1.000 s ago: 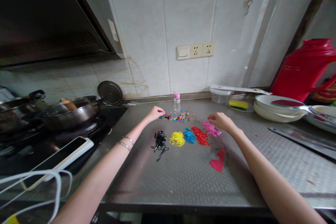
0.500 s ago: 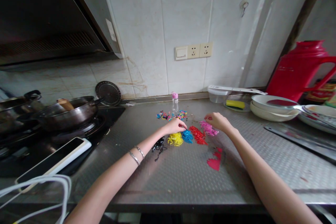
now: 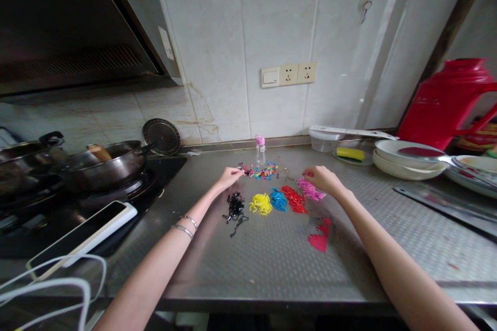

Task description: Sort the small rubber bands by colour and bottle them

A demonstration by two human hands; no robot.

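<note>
Small coloured rubber bands lie sorted on the steel counter [image 3: 272, 264]: a black pile [image 3: 235, 205], a yellow pile [image 3: 261, 204], a blue pile [image 3: 278, 199], a red pile [image 3: 295, 199] and a pink pile [image 3: 311, 190]. Behind them is a mixed pile [image 3: 263, 171] beside a small clear bottle with a pink cap [image 3: 260, 150]. My left hand [image 3: 229, 176] pinches at the left end of the mixed pile. My right hand [image 3: 323, 178] is curled over the pink pile, with something red at its fingertips.
A red reflection [image 3: 320, 238] shows on the counter. Left: a stove with a pan [image 3: 99, 165], a phone [image 3: 81, 238] and white cable [image 3: 58, 289]. Right: white plates [image 3: 407, 158], a sponge [image 3: 350, 153], a red thermos jug [image 3: 446, 101]. Wall sockets [image 3: 289, 74] sit above.
My left hand went from the mixed pile to the yellow and blue piles, then back to the mixed pile. My right hand stayed over the pink pile.
</note>
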